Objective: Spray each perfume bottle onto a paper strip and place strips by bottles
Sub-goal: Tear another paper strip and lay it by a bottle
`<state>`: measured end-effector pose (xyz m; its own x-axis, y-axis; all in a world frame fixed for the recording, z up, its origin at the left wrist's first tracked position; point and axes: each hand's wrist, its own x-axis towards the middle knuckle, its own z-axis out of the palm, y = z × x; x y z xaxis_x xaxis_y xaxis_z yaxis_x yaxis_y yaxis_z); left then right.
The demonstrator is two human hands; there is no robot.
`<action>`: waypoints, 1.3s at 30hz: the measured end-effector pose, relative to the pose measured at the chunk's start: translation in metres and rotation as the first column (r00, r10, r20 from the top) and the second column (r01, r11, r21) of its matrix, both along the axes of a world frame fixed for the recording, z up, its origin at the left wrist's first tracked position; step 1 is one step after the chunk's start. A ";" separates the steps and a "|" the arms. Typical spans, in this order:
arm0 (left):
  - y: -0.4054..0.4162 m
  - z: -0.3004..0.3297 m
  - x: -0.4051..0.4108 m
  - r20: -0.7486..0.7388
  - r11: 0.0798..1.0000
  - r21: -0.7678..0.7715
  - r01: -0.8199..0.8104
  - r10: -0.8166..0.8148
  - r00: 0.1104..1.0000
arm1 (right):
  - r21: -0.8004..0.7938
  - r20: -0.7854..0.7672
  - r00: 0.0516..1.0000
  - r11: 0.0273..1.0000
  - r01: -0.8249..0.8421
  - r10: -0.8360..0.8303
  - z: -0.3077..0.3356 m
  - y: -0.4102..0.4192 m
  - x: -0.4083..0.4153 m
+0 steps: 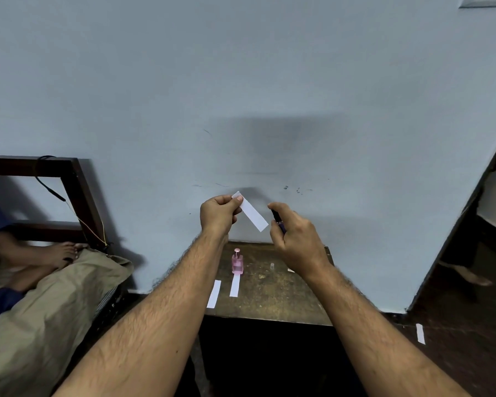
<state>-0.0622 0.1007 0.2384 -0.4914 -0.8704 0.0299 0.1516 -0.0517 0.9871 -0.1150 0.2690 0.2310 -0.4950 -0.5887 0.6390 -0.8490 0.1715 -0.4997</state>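
Note:
My left hand [216, 214] pinches one end of a white paper strip [252, 213] held up in front of the wall. My right hand [295, 239] grips a slim dark perfume bottle [278, 220], its top pointed toward the strip's lower end, forefinger on top. A pink perfume bottle [237, 262] stands on the small wooden table [269, 296], with a white strip [234, 285] lying right in front of it. Another strip [214, 293] lies to its left, near the table's edge.
A small clear cap [272, 266] stands on the table, and a bit of paper [290, 270] lies beside my right wrist. A strip [420, 333] lies on the dark floor at right. A bed with a person's feet [66, 253] is at left.

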 end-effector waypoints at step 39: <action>-0.003 -0.010 -0.002 0.019 1.000 -0.007 -0.008 0.008 1.000 | -0.016 0.006 0.999 0.999 0.036 -0.035 -0.007 0.006 -0.006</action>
